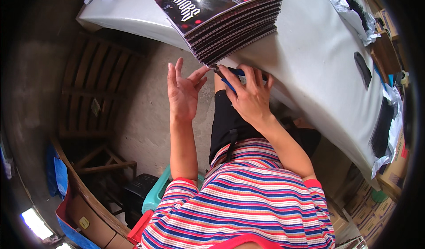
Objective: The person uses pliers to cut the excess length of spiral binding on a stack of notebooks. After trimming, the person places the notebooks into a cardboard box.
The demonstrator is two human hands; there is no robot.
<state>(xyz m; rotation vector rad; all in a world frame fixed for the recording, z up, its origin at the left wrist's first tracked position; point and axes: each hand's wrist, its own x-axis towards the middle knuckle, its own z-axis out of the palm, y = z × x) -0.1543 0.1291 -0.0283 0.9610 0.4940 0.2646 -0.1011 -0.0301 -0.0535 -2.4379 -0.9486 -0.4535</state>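
Observation:
A tall stack of spiral-bound notebooks (234, 27) with dark, glossy, red-spotted covers rests at the table's near edge. Black wire coils run along the side that faces me. My right hand (251, 87) is closed around blue-handled pliers (230, 86), whose tip meets the stack's lower near corner. Just left of that tip, my left hand (186, 91) has its fingers spread, palm partly turned up. Its forefinger reaches to the same corner, and whether it touches a coil there I cannot tell.
A pale cloth covers the table (310, 63). On its right side lie a dark curved object (362, 69) and bundles of black coils (383, 127) in crumpled wrapping. A wooden slatted bench (93, 85) stands left, with a teal plastic stool (157, 189) near me.

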